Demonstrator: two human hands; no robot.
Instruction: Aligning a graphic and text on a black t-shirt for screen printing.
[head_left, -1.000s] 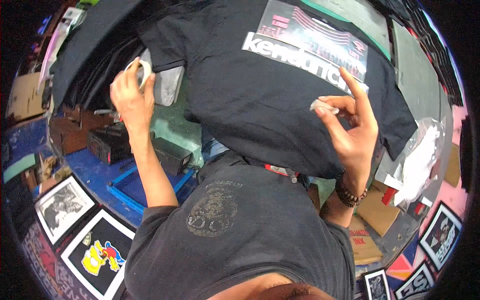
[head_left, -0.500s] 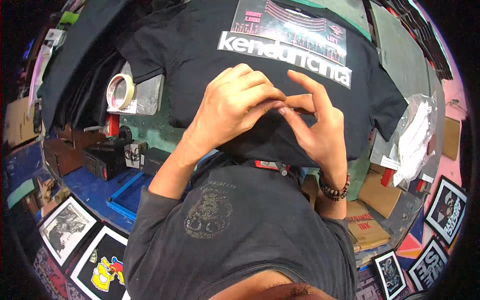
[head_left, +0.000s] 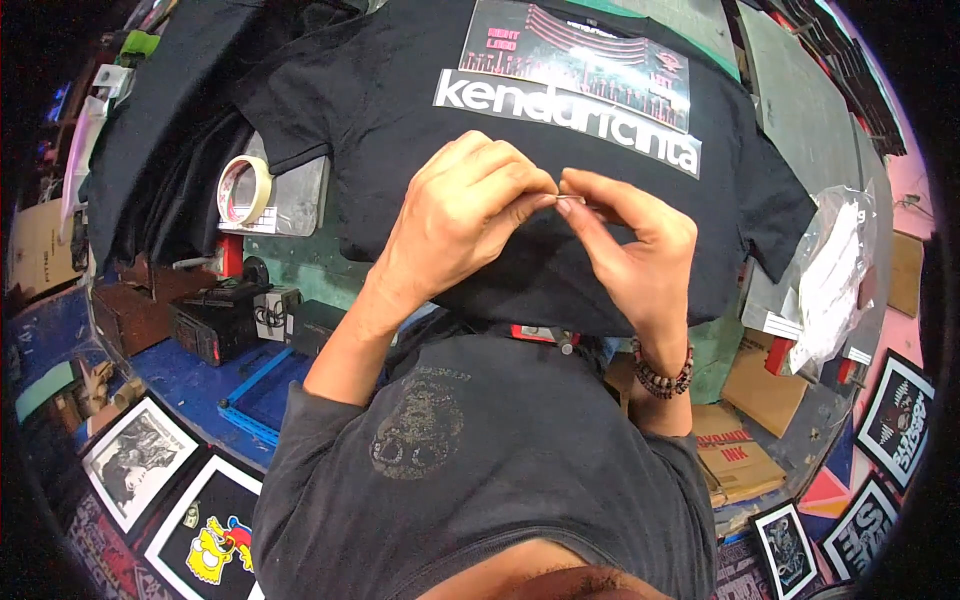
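Note:
A black T-shirt [head_left: 375, 120] lies spread out in front of me, its collar at the far end. Over its chest rest a clear film sheet [head_left: 580, 65] with a pink and dark print and, just nearer, a strip [head_left: 570, 118] with large white lettering. Above the shirt's middle, my left hand [head_left: 465, 205] and my right hand [head_left: 645, 235] meet fingertip to fingertip. Both pinch a thin, pale, narrow piece [head_left: 570, 197], too small for me to tell its kind. Most of it is hidden by the fingers. A beaded bracelet [head_left: 662, 375] circles my right wrist.
A roll of masking tape [head_left: 245, 190] stands on a wrapped grey packet at the left, beside dark cloth [head_left: 150, 150]. Clear plastic with white material [head_left: 830, 270] lies to the right. Below are a blue frame [head_left: 250, 410], a cardboard box [head_left: 735, 455] and several framed pictures.
My right index finger has come down from a raised position to pinch with the thumb. Both hands' fingertips have shifted slightly, and the thin piece now shows between them.

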